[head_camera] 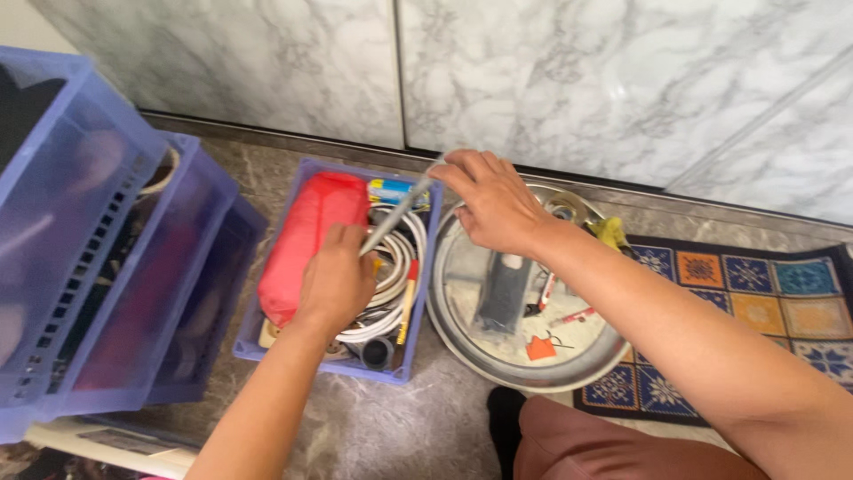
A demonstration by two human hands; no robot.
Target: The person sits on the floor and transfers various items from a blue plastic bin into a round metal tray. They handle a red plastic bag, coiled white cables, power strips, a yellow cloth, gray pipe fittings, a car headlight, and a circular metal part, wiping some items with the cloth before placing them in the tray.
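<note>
On a stone floor (418, 418) by a marble wall, both hands grasp a thin metal rod (397, 213) over a blue crate (330, 360): left hand (336, 280) clenched low, right hand (493, 203) seemingly pinching its top.

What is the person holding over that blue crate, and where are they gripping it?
A thin metal rod. The left hand grips its lower end over the blue crate, and the right hand pinches the upper end.
</note>
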